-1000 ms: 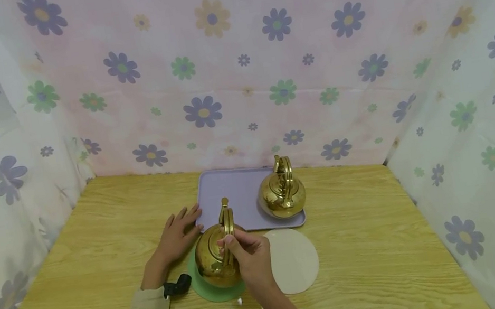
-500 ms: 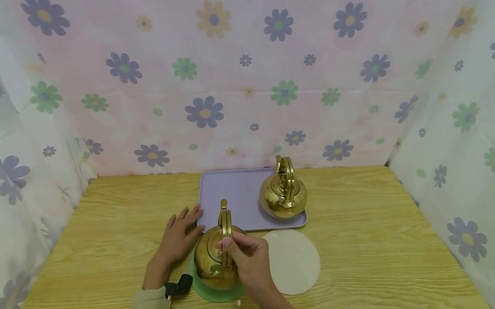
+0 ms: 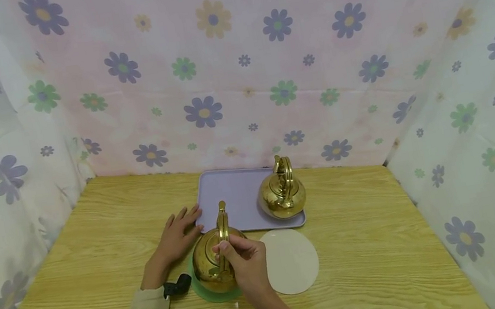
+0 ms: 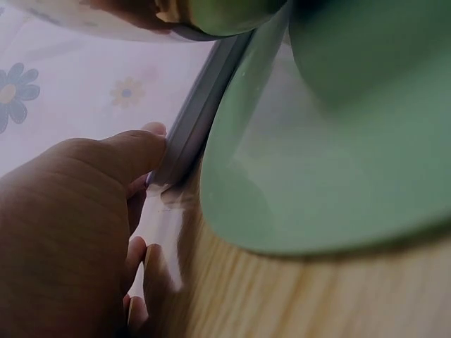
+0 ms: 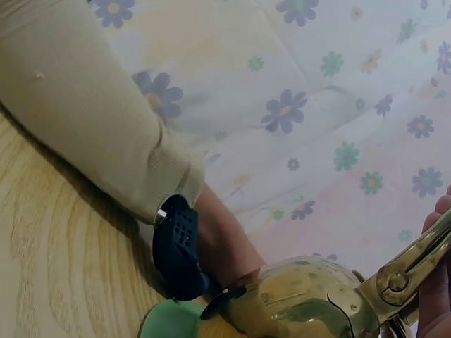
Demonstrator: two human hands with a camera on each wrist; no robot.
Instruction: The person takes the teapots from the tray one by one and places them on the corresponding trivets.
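Observation:
My right hand (image 3: pixel 250 263) grips the upright handle of a shiny brass kettle (image 3: pixel 206 259), its spout pointing away from me. The kettle is close over a round green mat (image 3: pixel 216 297); in the left wrist view its base (image 4: pixel 225 17) shows above the mat's (image 4: pixel 338 183) near edge. My left hand (image 3: pixel 178 239) lies with fingers spread, the tips at the left edge of a lavender tray (image 3: pixel 226 189). In the left wrist view the thumb touches the tray's rim (image 4: pixel 197 105). A second brass kettle (image 3: pixel 282 202) stands on the tray's right end.
A round cream mat (image 3: pixel 292 262) lies right of the green mat, in front of the tray. All this is on a wood-grain table (image 3: pixel 362 244), with flower-print curtains (image 3: pixel 235 71) at the back and both sides.
My right hand has shifted the front kettle slightly left and toward me over the green mat. The left hand, the tray and the second kettle stay put.

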